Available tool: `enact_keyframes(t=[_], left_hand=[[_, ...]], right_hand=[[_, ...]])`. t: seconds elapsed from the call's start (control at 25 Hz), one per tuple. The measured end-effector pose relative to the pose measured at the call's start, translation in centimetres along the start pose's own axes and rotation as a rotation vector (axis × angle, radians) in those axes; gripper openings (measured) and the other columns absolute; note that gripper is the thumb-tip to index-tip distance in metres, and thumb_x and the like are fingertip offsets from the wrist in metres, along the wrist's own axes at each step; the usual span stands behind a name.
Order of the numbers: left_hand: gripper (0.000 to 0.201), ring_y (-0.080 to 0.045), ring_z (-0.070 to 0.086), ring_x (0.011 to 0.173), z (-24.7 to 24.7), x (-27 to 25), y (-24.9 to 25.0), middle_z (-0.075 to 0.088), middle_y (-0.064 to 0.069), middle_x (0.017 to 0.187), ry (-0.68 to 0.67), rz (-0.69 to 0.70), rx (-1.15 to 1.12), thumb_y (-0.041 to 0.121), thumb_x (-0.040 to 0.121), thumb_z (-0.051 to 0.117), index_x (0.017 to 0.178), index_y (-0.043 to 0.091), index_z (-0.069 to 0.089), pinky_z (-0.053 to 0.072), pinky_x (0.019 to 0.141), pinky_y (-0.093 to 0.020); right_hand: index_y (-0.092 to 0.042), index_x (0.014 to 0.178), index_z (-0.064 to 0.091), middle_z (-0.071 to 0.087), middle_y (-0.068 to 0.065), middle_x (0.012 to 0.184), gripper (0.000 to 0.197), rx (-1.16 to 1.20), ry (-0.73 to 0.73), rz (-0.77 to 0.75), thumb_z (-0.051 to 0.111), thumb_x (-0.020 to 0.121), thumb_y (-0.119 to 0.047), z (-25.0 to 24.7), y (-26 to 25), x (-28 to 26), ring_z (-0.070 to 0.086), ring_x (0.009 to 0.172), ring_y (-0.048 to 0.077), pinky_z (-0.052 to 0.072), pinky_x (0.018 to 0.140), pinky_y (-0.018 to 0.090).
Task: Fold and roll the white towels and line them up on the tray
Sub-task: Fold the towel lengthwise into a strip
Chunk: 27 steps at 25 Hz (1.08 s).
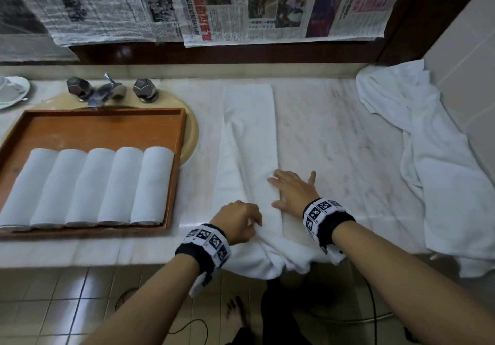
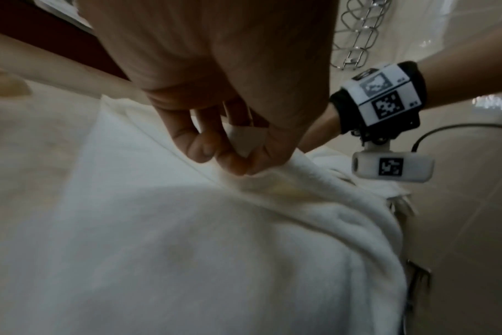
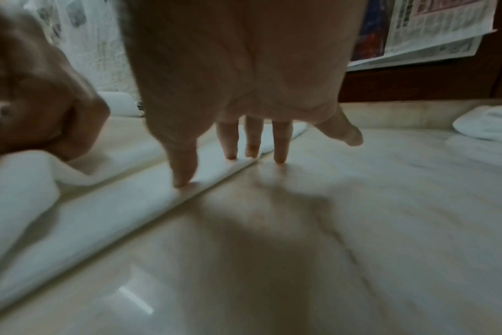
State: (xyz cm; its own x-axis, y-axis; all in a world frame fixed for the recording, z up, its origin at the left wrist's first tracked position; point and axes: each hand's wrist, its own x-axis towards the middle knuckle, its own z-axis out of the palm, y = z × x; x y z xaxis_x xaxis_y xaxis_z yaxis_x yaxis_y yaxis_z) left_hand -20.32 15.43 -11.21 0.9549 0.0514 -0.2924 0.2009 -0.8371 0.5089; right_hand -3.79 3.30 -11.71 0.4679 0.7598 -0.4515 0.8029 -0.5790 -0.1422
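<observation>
Head view: the long towel (image 1: pixel 249 135) lies on the counter (image 1: pixel 334 130), stretching away from the person. The left hand (image 1: pixel 238 220) pinches its near end; the right hand (image 1: pixel 293 193) presses flat on its right edge.

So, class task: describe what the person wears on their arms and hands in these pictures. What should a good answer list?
Bare forearms, no sleeves or gloves. Each wrist carries a black strap faced with white square tiles printed with black-and-white coded markers: left wrist band, right wrist band. Under each hangs a small white camera pod bearing its own marker, and a thin black cable leads off the right one.
</observation>
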Motion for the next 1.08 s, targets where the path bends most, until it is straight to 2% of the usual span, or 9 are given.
enact_keyframes(t=[0.12,0.2,0.32,0.44,0.56,0.64,0.84,0.96,1.08], left_hand=[[0.031,-0.017,0.061,0.089,0.6,-1.9,-1.3,0.064,0.011,0.110,0.011,0.014,0.045,0.011,0.079,0.054,0.105,0.022,0.069,0.038,0.068,-0.026],[0.033,-0.010,0.056,0.083,1.4,-2.4,-0.1,0.063,0.013,0.111,-0.008,0.081,-0.008,0.012,0.078,0.057,0.107,0.024,0.069,0.043,0.068,-0.026],[0.023,-0.011,0.057,0.076,1.8,-2.7,0.3,0.067,0.010,0.096,-0.060,0.097,-0.036,0.011,0.077,0.059,0.091,0.022,0.073,0.049,0.070,-0.030],[0.026,-0.018,0.062,0.077,1.8,-4.4,-2.4,0.068,0.009,0.086,-0.011,0.020,-0.014,0.008,0.073,0.054,0.083,0.022,0.073,0.050,0.068,-0.031],[0.026,-0.012,0.060,0.075,2.3,-5.5,-1.8,0.064,0.014,0.087,-0.036,0.043,-0.031,0.013,0.071,0.052,0.082,0.028,0.071,0.050,0.065,-0.029],[0.021,-0.011,0.056,0.067,2.7,-5.3,-0.8,0.063,0.012,0.079,-0.047,0.047,-0.071,0.016,0.067,0.051,0.071,0.024,0.069,0.048,0.059,-0.027],[0.013,-0.015,0.056,0.056,3.0,-7.3,-3.9,0.061,0.005,0.058,0.051,-0.096,-0.179,0.019,0.065,0.049,0.059,0.019,0.061,0.048,0.054,-0.029],[0.009,-0.011,0.056,0.057,2.9,-7.9,-3.4,0.060,0.005,0.057,0.070,-0.188,-0.301,0.022,0.063,0.056,0.057,0.017,0.061,0.046,0.054,-0.026],[0.007,-0.007,0.053,0.059,3.0,-7.6,-2.8,0.061,0.006,0.071,0.205,-0.337,-0.385,0.015,0.067,0.067,0.071,0.017,0.061,0.041,0.056,-0.019]], right_hand=[[-0.031,0.153,-0.004,-0.017,-0.013,0.160,0.117,-0.056,-0.125,-0.007,0.061,0.068,-0.075,1.0,0.3,-1.2,-0.011,0.148,0.020,-0.006,0.101,0.078],[-0.031,0.153,-0.011,-0.023,-0.015,0.158,0.125,-0.063,-0.126,-0.001,0.063,0.063,-0.078,1.7,0.2,-1.5,-0.016,0.147,0.021,-0.006,0.102,0.078],[-0.030,0.153,-0.007,-0.022,-0.014,0.158,0.121,-0.035,-0.105,0.018,0.067,0.067,-0.071,1.8,-0.1,-1.7,-0.015,0.148,0.021,-0.002,0.106,0.075],[-0.029,0.154,-0.004,-0.020,-0.012,0.159,0.116,0.000,-0.104,0.045,0.070,0.071,-0.064,2.1,-0.4,-1.9,-0.014,0.148,0.022,0.001,0.108,0.074],[-0.027,0.154,-0.001,-0.019,-0.009,0.160,0.113,0.021,-0.113,0.063,0.072,0.074,-0.058,2.2,-0.9,-2.1,-0.012,0.148,0.025,0.003,0.108,0.074],[-0.027,0.154,-0.001,-0.019,-0.009,0.160,0.111,0.028,-0.121,0.072,0.072,0.075,-0.056,2.1,-1.0,-2.2,-0.012,0.148,0.025,0.004,0.108,0.073],[-0.029,0.154,-0.003,-0.019,-0.009,0.160,0.110,0.069,-0.122,0.081,0.072,0.076,-0.053,2.4,-0.8,-2.2,-0.013,0.148,0.021,0.007,0.110,0.071],[-0.029,0.154,-0.002,-0.018,-0.009,0.160,0.110,0.095,-0.132,0.072,0.073,0.077,-0.051,2.2,-0.8,-2.2,-0.013,0.148,0.021,0.008,0.110,0.070],[-0.027,0.154,0.002,-0.012,-0.008,0.161,0.105,0.152,-0.111,0.109,0.073,0.079,-0.047,2.3,-1.2,-2.8,-0.007,0.149,0.020,0.012,0.112,0.065]])
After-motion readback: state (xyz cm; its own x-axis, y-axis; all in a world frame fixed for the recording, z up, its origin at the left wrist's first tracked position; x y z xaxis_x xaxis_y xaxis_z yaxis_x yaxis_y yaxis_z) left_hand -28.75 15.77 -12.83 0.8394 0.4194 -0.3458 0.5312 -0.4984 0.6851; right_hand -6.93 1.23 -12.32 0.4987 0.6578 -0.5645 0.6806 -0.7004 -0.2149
